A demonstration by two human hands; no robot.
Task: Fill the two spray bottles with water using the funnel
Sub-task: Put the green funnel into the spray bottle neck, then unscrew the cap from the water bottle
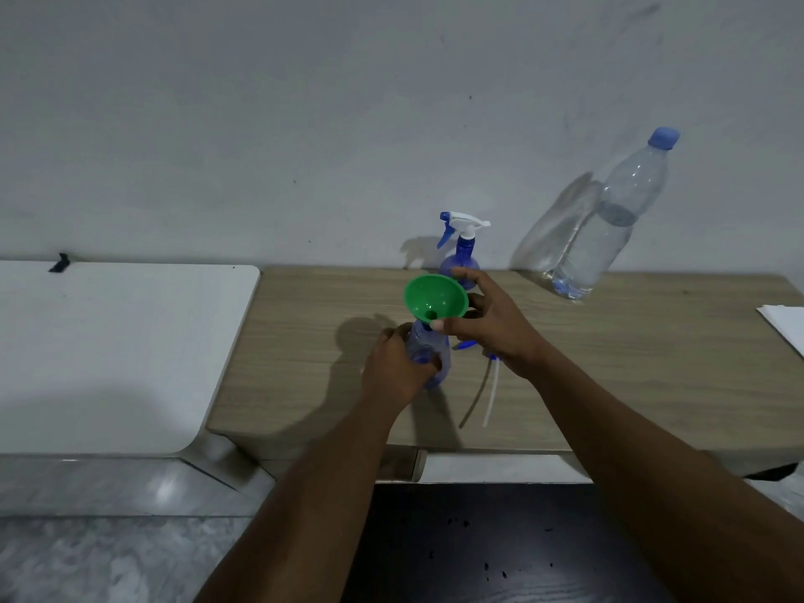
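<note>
My left hand (398,369) grips the body of an uncapped blue spray bottle (428,356) standing on the wooden table (652,363). A green funnel (435,295) sits in that bottle's neck, and my right hand (496,326) holds the funnel by its cone. The bottle's removed spray head lies under my right hand, with its white dip tube (490,396) showing on the table. The second blue spray bottle (461,250), with its white and blue trigger head on, stands behind the funnel by the wall. A large clear water bottle (609,224) with a blue cap stands at the back right.
A white table (108,354) adjoins the wooden one on the left. White paper (785,326) lies at the right edge. A dark surface (478,546) sits below the table's front edge, and the wall runs close behind the bottles.
</note>
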